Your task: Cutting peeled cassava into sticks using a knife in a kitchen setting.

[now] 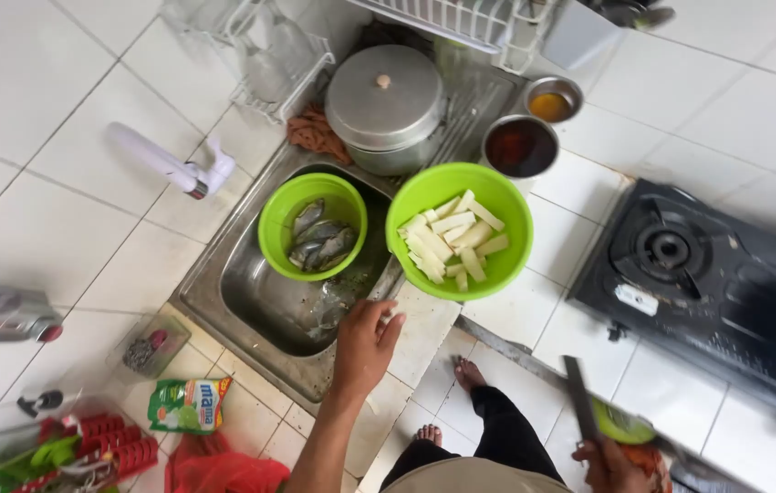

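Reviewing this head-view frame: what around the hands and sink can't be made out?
- Right hand: cut by the bottom edge; its grip on the knife is partly hidden.
- Green thing behind the knife: blurred, kind unclear.
- Left hand at the sink rim: palm faces away, contents hidden.
- Covered pot: lid hides the inside.

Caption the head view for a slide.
Left hand over the sink beside green bowls; right hand grips a knife.
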